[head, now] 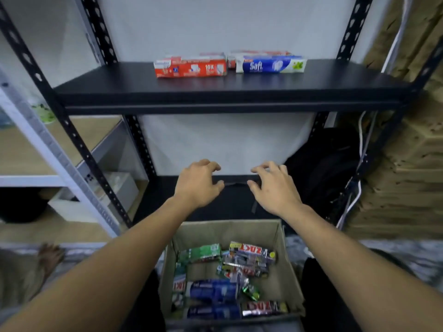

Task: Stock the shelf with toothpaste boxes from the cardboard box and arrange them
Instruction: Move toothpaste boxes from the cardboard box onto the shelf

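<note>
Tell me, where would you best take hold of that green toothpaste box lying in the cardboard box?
Probably from above, pinching the green box across its narrow width near the middle. It lies flat, top face exposed, while the cardboard box wall and a Zact box crowd its ends.

white wall behind, grey rack at left, brown stack and white cables at right.

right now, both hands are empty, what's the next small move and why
Probably lower the right hand into the cardboard box and grip the top Zact box. Both it and the left hand hold nothing, and the upper shelf has bare room beside the red box.
</note>
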{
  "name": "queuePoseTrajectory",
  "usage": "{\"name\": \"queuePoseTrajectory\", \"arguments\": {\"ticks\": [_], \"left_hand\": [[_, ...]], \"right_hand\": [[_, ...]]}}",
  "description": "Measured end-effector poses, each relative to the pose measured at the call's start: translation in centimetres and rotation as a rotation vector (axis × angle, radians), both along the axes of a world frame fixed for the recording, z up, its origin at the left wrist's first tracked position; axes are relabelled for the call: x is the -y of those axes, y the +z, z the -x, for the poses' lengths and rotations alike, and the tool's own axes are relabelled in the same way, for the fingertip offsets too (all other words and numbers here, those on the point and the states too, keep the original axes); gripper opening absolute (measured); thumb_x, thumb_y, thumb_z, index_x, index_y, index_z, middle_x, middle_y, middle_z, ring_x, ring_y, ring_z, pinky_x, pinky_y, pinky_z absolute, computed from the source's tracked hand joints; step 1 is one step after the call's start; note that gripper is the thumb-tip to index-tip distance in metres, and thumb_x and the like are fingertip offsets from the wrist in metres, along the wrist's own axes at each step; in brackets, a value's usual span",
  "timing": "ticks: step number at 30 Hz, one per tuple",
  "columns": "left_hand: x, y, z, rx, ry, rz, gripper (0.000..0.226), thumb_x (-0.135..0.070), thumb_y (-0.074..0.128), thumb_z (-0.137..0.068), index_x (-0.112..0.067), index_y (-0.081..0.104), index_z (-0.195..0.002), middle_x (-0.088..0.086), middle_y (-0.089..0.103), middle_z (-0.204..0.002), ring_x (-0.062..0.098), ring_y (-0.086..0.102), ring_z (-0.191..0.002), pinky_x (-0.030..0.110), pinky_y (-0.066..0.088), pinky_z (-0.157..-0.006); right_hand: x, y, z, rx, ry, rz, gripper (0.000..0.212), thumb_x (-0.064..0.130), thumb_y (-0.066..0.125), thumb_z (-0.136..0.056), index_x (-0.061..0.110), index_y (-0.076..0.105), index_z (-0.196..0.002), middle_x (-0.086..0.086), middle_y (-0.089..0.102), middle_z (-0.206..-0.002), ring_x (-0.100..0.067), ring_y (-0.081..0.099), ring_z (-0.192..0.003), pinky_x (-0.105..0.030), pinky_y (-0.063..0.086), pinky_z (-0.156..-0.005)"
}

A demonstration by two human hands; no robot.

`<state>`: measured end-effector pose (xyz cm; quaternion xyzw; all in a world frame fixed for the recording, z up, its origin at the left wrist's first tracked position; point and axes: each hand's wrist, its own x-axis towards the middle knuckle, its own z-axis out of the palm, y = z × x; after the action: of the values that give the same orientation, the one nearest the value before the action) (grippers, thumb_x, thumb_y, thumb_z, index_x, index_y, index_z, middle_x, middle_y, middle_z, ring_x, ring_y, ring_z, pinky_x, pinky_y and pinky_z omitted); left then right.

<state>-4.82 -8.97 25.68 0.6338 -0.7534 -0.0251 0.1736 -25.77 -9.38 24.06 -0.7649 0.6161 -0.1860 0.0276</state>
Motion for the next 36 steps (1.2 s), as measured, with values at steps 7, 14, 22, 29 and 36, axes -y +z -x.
{"name": "queuePoseTrajectory", "arguments": {"ticks": [7,14,22,29,36], "left_hand": [[-3.0,-10.3,-0.3,0.039,0.038,-0.284,0.045,-0.045,0.059,-0.089,-0.027,0.057,-0.131,-0.003,0.057,-0.132,0.024,0.056,-0.118,0.041,0.045,-0.097],[-4.8,-18.5,-1.5,0.107,0.046,-0.486,0.044,-0.044,0.061,-0.090,-0.028,0.057,-0.130,-0.003,0.061,-0.131,0.021,0.062,-0.112,0.037,0.048,-0.095],[-5.6,-28.1,-3.4,0.195,0.058,-0.780,0.045,-0.030,0.066,-0.091,-0.030,0.053,-0.133,-0.001,0.058,-0.135,0.022,0.057,-0.120,0.037,0.039,-0.101],[-5.3,-33.8,-3.0,0.182,-0.052,-0.903,0.064,-0.027,0.072,-0.085,-0.026,0.044,-0.143,0.005,0.053,-0.142,0.027,0.054,-0.123,0.040,0.044,-0.102],[-5.2,-37.5,-3.2,0.220,-0.124,-0.827,0.084,-0.025,0.075,-0.080,-0.030,0.031,-0.151,-0.002,0.043,-0.151,0.024,0.045,-0.134,0.043,0.029,-0.112]], "right_hand": [[-2.9,-10.0,0.3,-0.045,0.014,-0.301,0.045,0.040,0.051,-0.096,0.025,0.051,-0.138,-0.003,0.045,-0.136,-0.029,0.039,-0.122,-0.045,0.043,-0.100],[-5.0,-18.0,0.4,-0.122,0.019,-0.513,0.045,0.044,0.047,-0.098,0.023,0.050,-0.138,-0.007,0.050,-0.128,-0.031,0.044,-0.123,-0.044,0.043,-0.102],[-5.1,-26.2,0.3,-0.148,0.066,-0.681,0.043,0.042,0.054,-0.094,0.033,0.053,-0.136,-0.007,0.054,-0.132,-0.029,0.052,-0.116,-0.039,0.045,-0.099],[-4.2,-31.1,0.4,-0.065,0.014,-0.777,0.037,0.037,0.058,-0.094,0.033,0.057,-0.130,-0.003,0.055,-0.128,-0.023,0.049,-0.118,-0.035,0.042,-0.094],[-3.5,-33.5,1.2,0.019,-0.069,-0.746,0.036,0.026,0.060,-0.093,0.024,0.061,-0.129,-0.006,0.056,-0.124,-0.026,0.054,-0.113,-0.035,0.046,-0.093]]}}
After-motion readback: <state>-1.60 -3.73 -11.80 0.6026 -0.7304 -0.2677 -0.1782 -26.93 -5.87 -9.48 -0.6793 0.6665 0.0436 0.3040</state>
